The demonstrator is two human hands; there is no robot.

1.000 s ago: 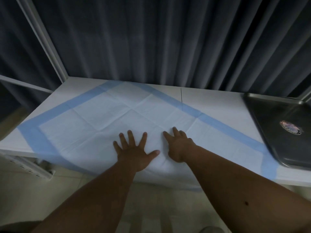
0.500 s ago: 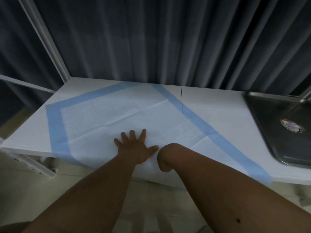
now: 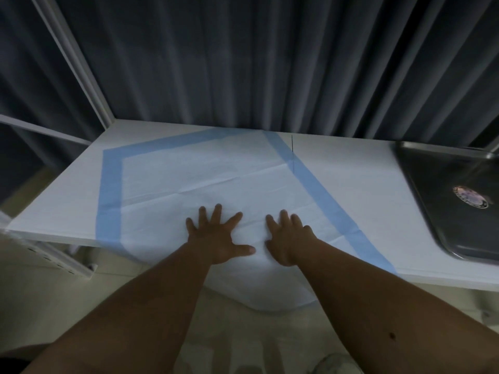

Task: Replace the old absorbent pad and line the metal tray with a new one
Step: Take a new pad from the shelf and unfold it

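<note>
A white absorbent pad (image 3: 205, 174) with a blue border lies unfolded on the white table (image 3: 345, 184), its near part hanging over the front edge. My left hand (image 3: 218, 236) rests flat on the pad near the table's front edge, fingers spread. My right hand (image 3: 289, 238) lies flat on the pad just right of it, fingers apart. Neither hand grips anything. The dark metal tray (image 3: 442, 201) sits at the table's right end, bare inside except for a round sticker (image 3: 470, 197), well apart from both hands.
Dark pleated curtains (image 3: 270, 63) hang right behind the table. A white frame post (image 3: 73, 60) rises at the back left corner. A perforated white bracket (image 3: 54, 257) sticks out under the left edge. Pale floor shows below the table front.
The pad has turned clockwise and slid toward me, its near part now draping off the front edge. My right hand, curled at the edge half a second ago, lies flat on it again.
</note>
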